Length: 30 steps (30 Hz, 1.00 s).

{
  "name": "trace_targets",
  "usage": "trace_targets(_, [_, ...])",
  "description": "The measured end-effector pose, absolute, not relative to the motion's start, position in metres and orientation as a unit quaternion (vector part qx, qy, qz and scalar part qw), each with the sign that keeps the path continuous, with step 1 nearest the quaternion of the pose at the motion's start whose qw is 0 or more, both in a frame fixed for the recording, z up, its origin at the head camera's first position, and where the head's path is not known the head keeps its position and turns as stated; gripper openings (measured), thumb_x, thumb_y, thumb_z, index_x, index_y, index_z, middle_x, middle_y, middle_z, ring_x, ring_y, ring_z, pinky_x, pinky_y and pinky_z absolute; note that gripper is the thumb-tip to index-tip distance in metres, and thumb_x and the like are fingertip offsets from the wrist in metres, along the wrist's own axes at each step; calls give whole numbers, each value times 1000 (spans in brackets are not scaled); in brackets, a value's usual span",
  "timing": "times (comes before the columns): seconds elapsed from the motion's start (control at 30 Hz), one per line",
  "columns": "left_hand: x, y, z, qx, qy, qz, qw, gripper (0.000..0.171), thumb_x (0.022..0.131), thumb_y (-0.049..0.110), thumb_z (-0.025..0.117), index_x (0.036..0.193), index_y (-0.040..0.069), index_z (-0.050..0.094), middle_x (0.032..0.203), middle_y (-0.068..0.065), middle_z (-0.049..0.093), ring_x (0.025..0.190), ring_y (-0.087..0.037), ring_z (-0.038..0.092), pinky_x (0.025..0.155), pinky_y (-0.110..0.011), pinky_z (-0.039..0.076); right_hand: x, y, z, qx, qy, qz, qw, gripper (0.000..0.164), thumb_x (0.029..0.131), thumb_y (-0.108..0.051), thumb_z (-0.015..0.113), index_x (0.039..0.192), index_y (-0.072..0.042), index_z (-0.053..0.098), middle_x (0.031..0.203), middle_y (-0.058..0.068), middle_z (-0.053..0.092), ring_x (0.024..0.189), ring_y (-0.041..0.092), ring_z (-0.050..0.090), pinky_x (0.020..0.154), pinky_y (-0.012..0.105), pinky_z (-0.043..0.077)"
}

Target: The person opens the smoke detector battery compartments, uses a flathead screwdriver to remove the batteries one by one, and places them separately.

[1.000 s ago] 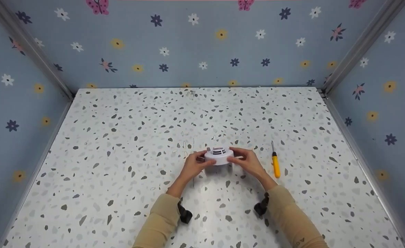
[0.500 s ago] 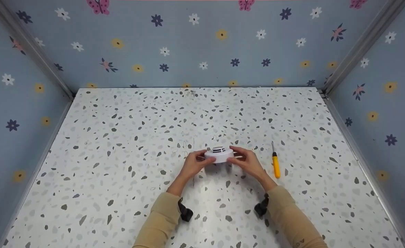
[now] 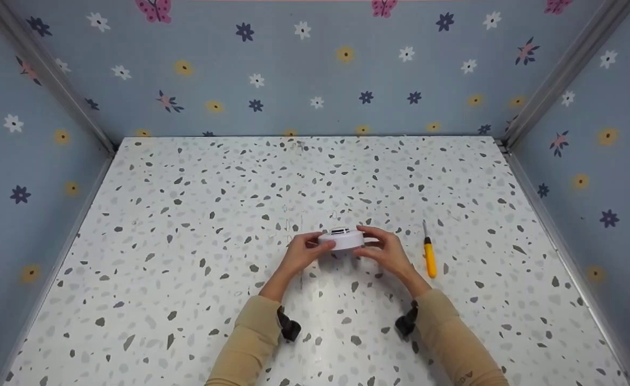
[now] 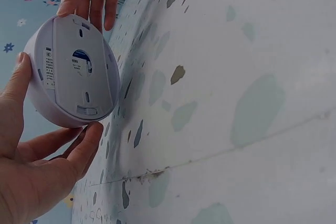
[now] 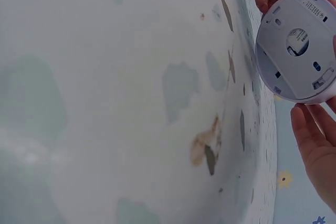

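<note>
A round white smoke detector (image 3: 344,241) is held above the speckled table, its slotted dome facing up and away. My left hand (image 3: 300,254) grips its left side, with the thumb on the near rim and fingers behind. On the opposite side, my right hand (image 3: 389,254) holds the rim between thumb and fingers. The left wrist view shows the underside of the smoke detector (image 4: 68,85), with a flat mounting plate, small slots, a round central hole and a printed label. That same underside is partly cut off by the frame edge in the right wrist view.
A screwdriver (image 3: 429,258) with a yellow handle lies on the table (image 3: 186,241) to the right of my right hand, its shaft pointing away. Blue flower-patterned panels (image 3: 315,64) enclose the table at the back and both sides.
The smoke detector has risen slightly and tilted away, so less of its slotted dome shows. My right thumb has shifted a little along its near rim. The screwdriver stays put.
</note>
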State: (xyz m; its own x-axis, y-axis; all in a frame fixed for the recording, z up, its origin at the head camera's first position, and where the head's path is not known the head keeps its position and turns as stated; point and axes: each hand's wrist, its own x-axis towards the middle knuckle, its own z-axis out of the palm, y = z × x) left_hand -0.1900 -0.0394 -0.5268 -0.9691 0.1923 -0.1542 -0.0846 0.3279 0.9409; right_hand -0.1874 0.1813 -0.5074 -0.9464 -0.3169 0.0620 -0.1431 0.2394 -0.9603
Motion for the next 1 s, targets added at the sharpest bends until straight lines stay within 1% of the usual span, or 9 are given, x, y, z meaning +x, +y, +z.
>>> trace_targets(0.17, [-191,-40,-525,33,805,580,123,65,76,41,66,120,-4,51,101,-12,58,91,-21,55,75,-31,47,-197,186,-525,-146,783,-602,52,50,72,-8,71,118,2,54,118,11,55,104,24,52,88,41,43])
trace_targets(0.27, [-191,-39,-524,30,808,575,126,66,76,42,66,120,-4,51,101,-12,58,91,-20,55,75,-30,47,-200,187,-531,-147,785,-600,45,46,74,-10,70,117,0,56,116,8,57,103,22,53,87,38,44])
trace_targets(0.47, [-191,-37,-525,38,810,573,118,64,77,43,65,119,-4,53,98,-11,59,87,-19,55,72,-29,47,-200,188,-531,-146,779,-609,36,41,74,-8,69,114,-4,60,114,9,58,101,22,55,85,39,45])
trace_targets(0.6, [-190,-35,-525,44,812,572,109,60,77,44,64,115,-1,56,96,-9,59,85,-18,55,71,-28,47,-197,187,-523,-139,778,-611,41,39,75,-7,69,113,-2,60,113,12,58,101,24,55,84,38,46])
trace_targets(0.73, [-188,-35,-524,44,815,569,102,60,77,46,63,116,0,57,102,-10,59,89,-18,56,74,-30,47,-198,187,-523,-136,782,-607,39,39,75,-8,69,112,0,60,112,12,59,100,24,55,84,35,46])
trace_targets(0.83, [-186,-36,-524,48,812,575,94,62,77,46,62,118,0,55,108,-12,57,93,-20,55,78,-32,47,-200,189,-531,-145,784,-603,19,39,74,-12,70,111,-2,61,110,9,60,97,22,57,81,31,48])
trace_targets(0.9, [-184,-37,-525,57,809,579,84,61,78,45,63,118,0,55,109,-12,56,95,-21,55,79,-32,47,-200,189,-532,-148,785,-601,9,39,74,-14,70,110,-2,62,109,9,61,96,21,58,80,30,48])
trace_targets(1.0, [-182,-38,-526,82,800,591,61,55,79,39,64,117,0,55,110,-14,55,95,-23,55,78,-32,47,-199,190,-531,-144,789,-597,5,38,74,-15,71,109,-4,63,108,8,62,95,20,58,79,29,49])
